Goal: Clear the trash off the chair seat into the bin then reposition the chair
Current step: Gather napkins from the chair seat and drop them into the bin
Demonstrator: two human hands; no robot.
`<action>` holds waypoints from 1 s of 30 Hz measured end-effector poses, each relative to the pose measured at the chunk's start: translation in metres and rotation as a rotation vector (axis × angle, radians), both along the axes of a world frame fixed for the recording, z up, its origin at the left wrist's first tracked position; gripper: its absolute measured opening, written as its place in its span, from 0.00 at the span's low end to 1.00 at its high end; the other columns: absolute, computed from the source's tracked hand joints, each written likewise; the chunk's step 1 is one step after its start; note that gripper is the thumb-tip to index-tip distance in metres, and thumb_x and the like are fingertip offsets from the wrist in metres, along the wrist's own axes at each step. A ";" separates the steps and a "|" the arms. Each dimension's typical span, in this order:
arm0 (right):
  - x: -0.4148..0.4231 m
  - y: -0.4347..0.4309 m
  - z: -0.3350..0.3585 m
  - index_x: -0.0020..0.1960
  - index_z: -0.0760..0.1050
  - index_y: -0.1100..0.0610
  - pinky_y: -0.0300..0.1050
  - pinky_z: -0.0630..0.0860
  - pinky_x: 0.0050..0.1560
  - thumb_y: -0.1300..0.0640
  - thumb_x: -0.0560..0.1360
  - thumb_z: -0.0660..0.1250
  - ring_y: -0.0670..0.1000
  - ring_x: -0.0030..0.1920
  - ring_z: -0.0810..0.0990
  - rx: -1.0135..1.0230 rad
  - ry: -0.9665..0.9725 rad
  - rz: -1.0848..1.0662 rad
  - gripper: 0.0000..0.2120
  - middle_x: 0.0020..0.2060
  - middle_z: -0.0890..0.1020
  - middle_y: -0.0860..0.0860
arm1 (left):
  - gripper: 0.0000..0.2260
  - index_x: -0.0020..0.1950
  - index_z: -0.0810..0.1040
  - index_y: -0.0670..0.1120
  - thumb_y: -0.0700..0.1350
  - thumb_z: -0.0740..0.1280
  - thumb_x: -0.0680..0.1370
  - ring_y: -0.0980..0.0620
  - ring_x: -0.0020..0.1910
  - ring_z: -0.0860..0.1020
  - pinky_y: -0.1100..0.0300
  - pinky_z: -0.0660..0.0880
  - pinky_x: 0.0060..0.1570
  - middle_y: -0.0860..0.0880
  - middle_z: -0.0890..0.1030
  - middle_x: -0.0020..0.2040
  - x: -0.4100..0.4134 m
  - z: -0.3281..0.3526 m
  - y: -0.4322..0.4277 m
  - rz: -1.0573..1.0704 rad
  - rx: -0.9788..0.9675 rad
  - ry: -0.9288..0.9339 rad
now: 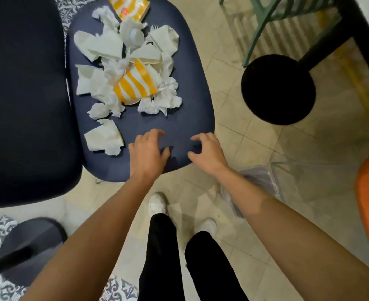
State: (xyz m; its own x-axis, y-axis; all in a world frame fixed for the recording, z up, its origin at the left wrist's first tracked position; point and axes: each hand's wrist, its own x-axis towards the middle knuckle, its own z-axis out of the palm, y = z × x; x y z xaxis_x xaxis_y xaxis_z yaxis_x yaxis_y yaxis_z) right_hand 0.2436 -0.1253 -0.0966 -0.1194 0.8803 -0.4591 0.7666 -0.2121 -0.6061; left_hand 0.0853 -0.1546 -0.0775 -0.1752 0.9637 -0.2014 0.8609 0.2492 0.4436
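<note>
While both hands hover over the near edge of the navy fabric chair seat (179, 118), left hand (147, 152) & right hand (207, 152) show fingers curled, apart, holding nothing. Beyond them on the seat: flattened white paper cup (103, 137), then crumpled napkins w/ an orange-striped cup (133, 85), long axis diagonal; striped carton (129, 6) at the far edge.

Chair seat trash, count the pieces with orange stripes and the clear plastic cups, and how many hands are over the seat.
Orange-striped pieces: 2, striped cup and striped wrapper
Clear plastic cups: 1, plastic cup
Hands: 2, left hand and right hand, both empty
Total: 5
</note>
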 end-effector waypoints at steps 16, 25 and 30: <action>-0.124 0.050 0.001 0.62 0.72 0.55 0.45 0.69 0.62 0.56 0.73 0.68 0.52 0.63 0.70 -0.107 0.019 0.136 0.18 0.60 0.71 0.53 | 0.30 0.72 0.62 0.50 0.49 0.70 0.73 0.42 0.64 0.67 0.49 0.67 0.60 0.46 0.68 0.68 -0.137 -0.015 0.045 0.070 -0.248 0.120; -0.143 0.061 -0.010 0.61 0.73 0.57 0.43 0.70 0.60 0.57 0.74 0.68 0.52 0.61 0.72 -0.134 0.019 0.199 0.15 0.60 0.72 0.54 | 0.20 0.70 0.66 0.44 0.39 0.63 0.78 0.41 0.64 0.68 0.50 0.68 0.60 0.43 0.68 0.67 -0.137 -0.036 0.048 0.018 -0.396 -0.007; -0.150 0.064 -0.017 0.60 0.74 0.57 0.48 0.72 0.63 0.57 0.75 0.67 0.54 0.61 0.73 -0.157 0.014 0.239 0.14 0.59 0.72 0.54 | 0.09 0.58 0.73 0.39 0.39 0.59 0.80 0.41 0.56 0.73 0.54 0.66 0.48 0.39 0.74 0.58 -0.138 -0.039 0.050 0.099 -0.358 0.007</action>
State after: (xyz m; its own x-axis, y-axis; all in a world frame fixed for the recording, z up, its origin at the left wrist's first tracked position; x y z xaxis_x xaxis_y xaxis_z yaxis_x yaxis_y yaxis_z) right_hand 0.0931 -0.0616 -0.1137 -0.3224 0.7443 -0.5849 0.7982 -0.1184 -0.5906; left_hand -0.0525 -0.1046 -0.1169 -0.2665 0.8109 -0.5210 0.8277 0.4696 0.3074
